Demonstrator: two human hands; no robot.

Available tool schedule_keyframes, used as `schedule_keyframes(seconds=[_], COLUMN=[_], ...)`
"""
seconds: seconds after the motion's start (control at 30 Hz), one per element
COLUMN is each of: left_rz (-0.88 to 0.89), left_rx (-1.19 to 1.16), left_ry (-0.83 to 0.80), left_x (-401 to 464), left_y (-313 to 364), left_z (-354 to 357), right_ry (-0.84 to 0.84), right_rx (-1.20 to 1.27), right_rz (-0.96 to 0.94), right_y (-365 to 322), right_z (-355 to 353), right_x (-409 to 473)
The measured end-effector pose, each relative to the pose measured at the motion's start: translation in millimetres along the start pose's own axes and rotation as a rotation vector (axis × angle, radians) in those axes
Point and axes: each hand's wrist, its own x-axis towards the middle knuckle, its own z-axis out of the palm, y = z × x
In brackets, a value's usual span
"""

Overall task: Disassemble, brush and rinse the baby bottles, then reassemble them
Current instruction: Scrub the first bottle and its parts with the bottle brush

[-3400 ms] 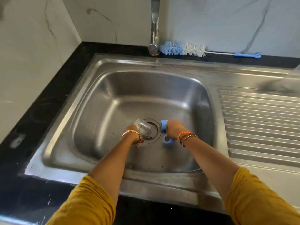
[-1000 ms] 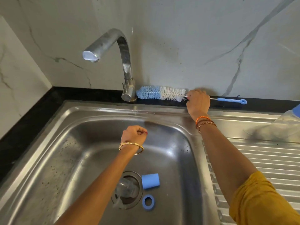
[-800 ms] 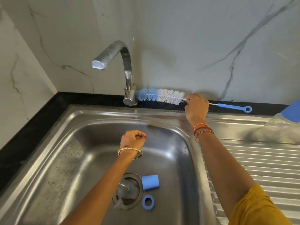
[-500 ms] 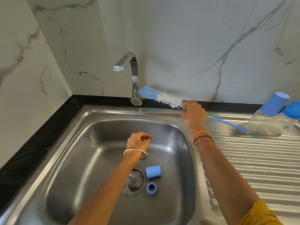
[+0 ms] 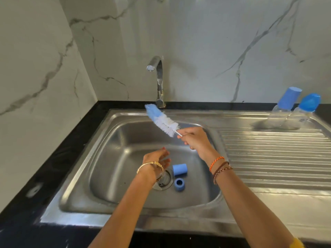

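From the head view I see a steel sink (image 5: 114,158) set in a black counter (image 5: 59,158), with white marble walls (image 5: 215,42) behind and a tap (image 5: 158,77) at the upper centre. My right hand (image 5: 196,139) is closed around the wire handle of the bottle brush (image 5: 161,120); its long axis runs diagonally, the blue tip pointing to the upper left, towards the tap base. My left hand (image 5: 155,159) hangs over the basin with relaxed fingers and holds nothing. A blue cap (image 5: 180,169) and a blue ring (image 5: 179,184) lie beside the drain. Two bottles (image 5: 286,113) stand at the upper right.
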Motion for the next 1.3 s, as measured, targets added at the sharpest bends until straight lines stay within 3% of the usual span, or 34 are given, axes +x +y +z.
schedule_keyframes(seconds=[0.1,0.3,0.5,0.67,1.0,1.3], left_rz=[-0.061,-0.036,-0.141,-0.159,-0.087,-0.093], left_rx=[-0.079,-0.214,-0.117,-0.179,-0.267,-0.045], left_ry=[-0.038,0.015,-0.089,-0.108,-0.035,-0.112], left_x=[-9,-10,-14,-10,21,50], left_y=[1,18,20,9,29,26], left_z=[-12,-29,-29,-30,-24,-4], right_ry=[-0.052,0.005,0.048,0.028,-0.083,-0.098], right_rx=[0.09,0.112,0.086,0.079,-0.114,-0.34], right_rz=[0.025,-0.026,-0.085,-0.089,-0.212,-0.298], right_y=[-1,-1,3,-2,-2,16], right_z=[18,43,55,57,59,43], right_x=[-15,-30,-33,-32,-21,-7])
